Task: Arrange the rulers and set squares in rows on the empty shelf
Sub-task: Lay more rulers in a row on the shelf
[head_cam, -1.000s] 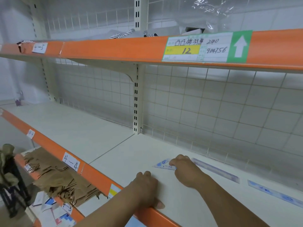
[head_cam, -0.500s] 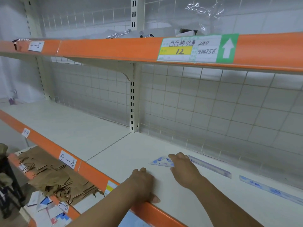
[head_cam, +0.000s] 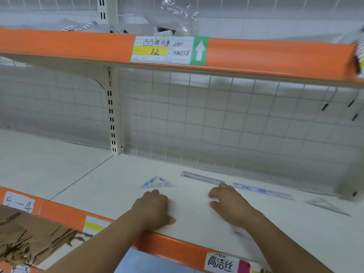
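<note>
A small blue-printed set square [head_cam: 156, 182] lies flat on the cream shelf [head_cam: 110, 186], just beyond my left hand [head_cam: 153, 207]. That hand rests on the shelf near its front edge, fingers loosely curled, holding nothing. My right hand [head_cam: 228, 203] hovers over or rests on the shelf to the right, fingers relaxed, its fingertips near the end of a clear purple ruler [head_cam: 202, 178]. A blue-printed ruler [head_cam: 263, 191] lies further right. A clear set square [head_cam: 327, 205] lies at the far right. Something clear with a small label [head_cam: 241, 234] shows under my right wrist.
A wire grid [head_cam: 216, 123] backs the shelf. An upper orange-edged shelf [head_cam: 275, 54] with a price label [head_cam: 169, 49] overhangs. Below left, a lower shelf holds brown paper bags [head_cam: 29, 235]. A grey shelf end [head_cam: 352, 174] stands at the far right.
My right hand has let go of the blue set square and moved right, away from it. The set square now lies alone on the shelf. The view has shifted right.
</note>
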A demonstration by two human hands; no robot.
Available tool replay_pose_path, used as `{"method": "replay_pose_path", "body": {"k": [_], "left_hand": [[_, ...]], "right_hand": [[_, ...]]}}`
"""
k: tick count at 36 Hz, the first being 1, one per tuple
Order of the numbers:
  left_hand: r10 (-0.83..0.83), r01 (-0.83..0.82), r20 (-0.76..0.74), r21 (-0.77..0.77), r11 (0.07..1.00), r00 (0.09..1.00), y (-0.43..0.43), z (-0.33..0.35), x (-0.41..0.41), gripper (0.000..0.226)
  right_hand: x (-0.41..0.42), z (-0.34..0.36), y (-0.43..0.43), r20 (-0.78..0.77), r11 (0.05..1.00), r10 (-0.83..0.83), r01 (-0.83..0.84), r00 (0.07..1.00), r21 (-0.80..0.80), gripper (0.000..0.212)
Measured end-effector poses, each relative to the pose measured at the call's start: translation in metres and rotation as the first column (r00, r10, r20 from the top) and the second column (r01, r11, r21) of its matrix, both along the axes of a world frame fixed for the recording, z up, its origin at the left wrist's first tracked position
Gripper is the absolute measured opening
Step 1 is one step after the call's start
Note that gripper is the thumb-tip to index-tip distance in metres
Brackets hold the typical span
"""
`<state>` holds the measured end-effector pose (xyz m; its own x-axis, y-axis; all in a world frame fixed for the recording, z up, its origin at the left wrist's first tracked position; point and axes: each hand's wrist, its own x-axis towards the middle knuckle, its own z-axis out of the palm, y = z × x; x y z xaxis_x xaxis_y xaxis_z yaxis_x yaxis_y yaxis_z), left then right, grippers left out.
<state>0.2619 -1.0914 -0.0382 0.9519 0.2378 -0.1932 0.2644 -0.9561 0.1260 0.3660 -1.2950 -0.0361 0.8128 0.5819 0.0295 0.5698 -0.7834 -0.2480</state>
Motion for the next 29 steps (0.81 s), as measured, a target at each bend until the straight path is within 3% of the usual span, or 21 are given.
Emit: {"method": "replay_pose_path", "body": {"k": [6,11,13,17,23,29], "left_hand": [[-0.113,0.113,0.007,-0.018,0.993,0.994,-0.037,-0.001,0.014,0.054],[-0.180,0.181,0.018,-0.036,0.983,0.983,-0.052,0.002,0.022,0.061],[-0.213,0.214,0.023,-0.045,0.976,0.977,-0.059,0.002,0.024,0.064],[-0.284,0.285,0.023,-0.064,0.956,0.959,-0.075,0.003,0.027,0.069],[-0.331,0.331,0.012,-0.065,0.941,0.944,-0.085,0.004,0.028,0.072],[-0.335,0.335,0.011,-0.078,0.939,0.942,-0.079,0.004,0.025,0.070]], "right_hand": [[-0.010,0.004,-0.051,-0.035,0.995,-0.089,0.087,0.995,-0.038,0.029],[-0.019,0.006,-0.090,-0.078,0.989,-0.135,0.129,0.988,-0.072,0.005],[-0.024,0.007,-0.102,-0.125,0.985,-0.147,0.134,0.981,-0.110,0.008],[-0.030,0.008,-0.117,-0.183,0.969,-0.185,0.149,0.965,-0.196,0.037],[-0.034,0.007,-0.123,-0.179,0.960,-0.216,0.176,0.960,-0.219,0.014],[-0.036,0.005,-0.119,-0.184,0.961,-0.238,0.204,0.954,-0.187,0.031]]}}
